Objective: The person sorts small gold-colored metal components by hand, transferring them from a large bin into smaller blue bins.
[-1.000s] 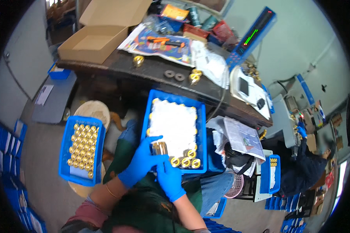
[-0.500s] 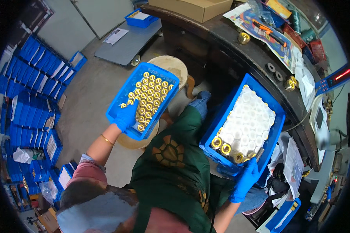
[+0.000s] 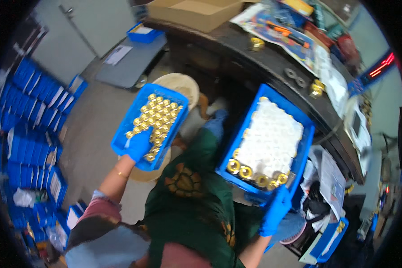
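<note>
My left hand (image 3: 139,145), in a blue glove, reaches over the near left side of a blue bin (image 3: 117,143). Its fingers are apart and rest among rows of small brass fittings (image 3: 158,111); the fingertips are partly hidden. At the right stands a larger blue bin (image 3: 309,138), filled with a layer of white round pieces (image 3: 274,129). Along its near edge, several gold-rimmed fittings (image 3: 245,172) show uncovered. My right hand (image 3: 278,206), also gloved, is closed at this bin's near right corner. What its fingers hold is blurred.
The left bin rests on round stools (image 3: 183,87). A dark workbench (image 3: 228,49) behind carries a cardboard box (image 3: 196,13), loose fittings (image 3: 317,88) and grey rings (image 3: 295,77). Stacked blue bins (image 3: 35,89) line the left side. A grey platform cart (image 3: 129,67) stands at the back.
The whole view has shifted, so both bins and the workbench sit farther left in the picture. My left hand stays among the fittings and my right hand at the bin's near corner.
</note>
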Tool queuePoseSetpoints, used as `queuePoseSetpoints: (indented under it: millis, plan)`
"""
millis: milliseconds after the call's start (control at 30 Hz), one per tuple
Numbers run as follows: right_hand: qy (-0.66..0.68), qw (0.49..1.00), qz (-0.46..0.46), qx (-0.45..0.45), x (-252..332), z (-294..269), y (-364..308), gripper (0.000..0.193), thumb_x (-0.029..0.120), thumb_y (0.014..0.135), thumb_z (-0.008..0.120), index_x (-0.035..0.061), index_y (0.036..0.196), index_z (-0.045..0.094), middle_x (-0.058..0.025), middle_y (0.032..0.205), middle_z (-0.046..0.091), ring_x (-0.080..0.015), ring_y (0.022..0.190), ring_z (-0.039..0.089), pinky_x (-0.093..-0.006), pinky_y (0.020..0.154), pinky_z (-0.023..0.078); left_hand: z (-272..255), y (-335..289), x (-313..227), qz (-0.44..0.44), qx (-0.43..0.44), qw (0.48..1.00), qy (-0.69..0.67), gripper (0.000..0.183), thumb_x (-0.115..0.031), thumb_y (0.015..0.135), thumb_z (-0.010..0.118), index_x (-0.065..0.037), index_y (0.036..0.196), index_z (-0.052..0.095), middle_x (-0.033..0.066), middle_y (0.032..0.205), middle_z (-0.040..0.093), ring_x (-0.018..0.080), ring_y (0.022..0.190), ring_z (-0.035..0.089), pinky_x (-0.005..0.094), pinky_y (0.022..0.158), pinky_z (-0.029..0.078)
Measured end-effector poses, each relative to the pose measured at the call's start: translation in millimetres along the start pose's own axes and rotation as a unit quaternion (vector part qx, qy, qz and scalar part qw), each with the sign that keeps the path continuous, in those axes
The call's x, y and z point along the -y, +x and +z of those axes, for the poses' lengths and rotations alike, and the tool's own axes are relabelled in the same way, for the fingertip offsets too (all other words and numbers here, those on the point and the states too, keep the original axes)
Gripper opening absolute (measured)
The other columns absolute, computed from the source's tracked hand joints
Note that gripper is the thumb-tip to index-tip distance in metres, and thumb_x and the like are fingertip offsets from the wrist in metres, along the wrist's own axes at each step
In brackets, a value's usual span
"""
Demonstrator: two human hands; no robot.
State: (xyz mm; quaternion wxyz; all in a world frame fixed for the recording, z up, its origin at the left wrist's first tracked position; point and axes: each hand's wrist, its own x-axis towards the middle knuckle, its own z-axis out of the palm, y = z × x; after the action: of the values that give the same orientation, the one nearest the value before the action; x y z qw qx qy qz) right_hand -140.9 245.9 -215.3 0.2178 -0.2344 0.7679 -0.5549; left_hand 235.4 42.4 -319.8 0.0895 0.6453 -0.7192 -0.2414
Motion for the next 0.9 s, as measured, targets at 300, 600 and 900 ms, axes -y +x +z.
queuePoseSetpoints:
  millis: [300, 600, 900]
  plan:
    - [-0.012, 0.990, 0.024, 0.142, 20, 19, -26, 0.027, 0.021, 0.085, 0.054, -0.0004, 0.067, 0.056, -0.0072, 0.055, 0.057, -0.0104, 0.042, 0.052, -0.0251, 0.040, 0.040, 33, -7, -292, 0.604, 0.106, 0.773, -0.163, 0.039, -0.012, 0.081, 0.050, -0.010, 0.120, 0.047, 0.0153, 0.102, 0.053, 0.0282, 0.091, 0.053, 0.0361, 0.078, 0.043]
    - [0.086, 0.991, 0.076, 0.075, 11, -13, -28, 0.031, 0.023, 0.087, 0.049, 0.0028, 0.064, 0.054, -0.0035, 0.051, 0.052, -0.0081, 0.037, 0.045, -0.0212, 0.035, 0.033, 110, -18, -357, 0.568, 0.277, 0.771, -0.081, 0.042, -0.039, 0.074, 0.059, -0.012, 0.106, 0.054, 0.0188, 0.088, 0.053, 0.0347, 0.083, 0.052, 0.0394, 0.074, 0.043]
    - [0.083, 0.974, 0.131, 0.164, 12, -10, -11, 0.035, 0.029, 0.087, 0.049, 0.0039, 0.065, 0.054, -0.0029, 0.046, 0.049, -0.0097, 0.034, 0.044, -0.0207, 0.032, 0.031, 55, -24, -359, 0.174, 0.516, 0.641, -0.541, 0.035, -0.017, 0.084, 0.051, 0.003, 0.112, 0.046, 0.0160, 0.117, 0.049, 0.0193, 0.108, 0.048, 0.0301, 0.090, 0.040]
